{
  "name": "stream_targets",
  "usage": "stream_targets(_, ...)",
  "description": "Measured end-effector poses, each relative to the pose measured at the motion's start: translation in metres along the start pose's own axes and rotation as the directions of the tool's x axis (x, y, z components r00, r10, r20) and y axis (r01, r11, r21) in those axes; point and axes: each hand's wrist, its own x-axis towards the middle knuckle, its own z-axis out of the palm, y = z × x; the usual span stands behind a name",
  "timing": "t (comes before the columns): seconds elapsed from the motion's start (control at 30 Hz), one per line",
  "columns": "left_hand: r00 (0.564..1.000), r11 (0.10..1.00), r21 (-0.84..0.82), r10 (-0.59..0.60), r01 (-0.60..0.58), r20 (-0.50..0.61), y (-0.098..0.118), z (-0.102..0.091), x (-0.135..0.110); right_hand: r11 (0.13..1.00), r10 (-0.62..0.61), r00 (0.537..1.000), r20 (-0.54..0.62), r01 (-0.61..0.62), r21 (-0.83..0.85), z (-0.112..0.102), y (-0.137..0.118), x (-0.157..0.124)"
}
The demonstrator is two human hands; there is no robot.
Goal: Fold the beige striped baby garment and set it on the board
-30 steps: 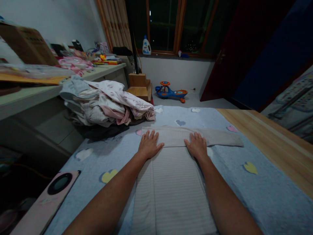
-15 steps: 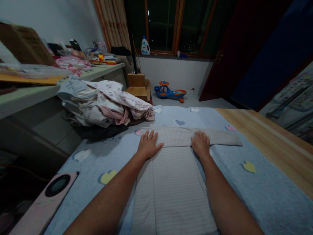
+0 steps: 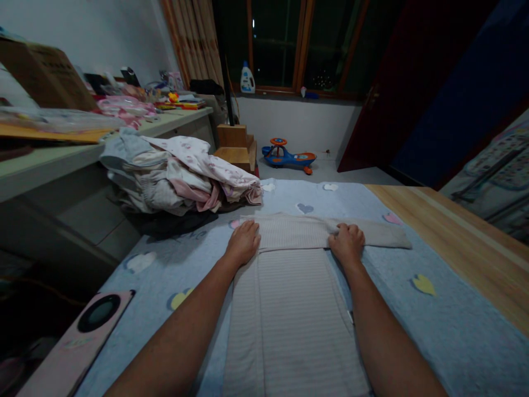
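A beige ribbed garment (image 3: 289, 309) lies flat on a light blue blanket (image 3: 413, 325) with heart shapes, its sleeve folded across the top and sticking out to the right. My left hand (image 3: 243, 242) is closed on the garment's upper left corner, fingers curled over the fabric. My right hand (image 3: 347, 241) is closed on the folded sleeve at the upper right edge, knuckles up. Both forearms stretch along the garment's sides.
A heap of pale and pink clothes (image 3: 177, 173) lies at the blanket's far left. A pink phone (image 3: 78, 342) rests near the left edge. Bare wooden surface (image 3: 467, 242) runs along the right. A cluttered desk (image 3: 103, 118) stands left; a toy ride-on car (image 3: 289, 154) sits on the floor beyond.
Both hands went from lying flat with fingers spread to curled grips on the garment's top. Each has slid outward, the left toward the left corner, the right toward the sleeve.
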Motion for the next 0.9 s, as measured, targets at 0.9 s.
stream_targets(0.9, 1.000, 0.980, -0.198, -0.022, 0.022, 0.000, -0.015, 0.004, 0.000, 0.586, -0.685, 0.690, 0.235, 0.329, 0.741, -0.094, -0.086, -0.067)
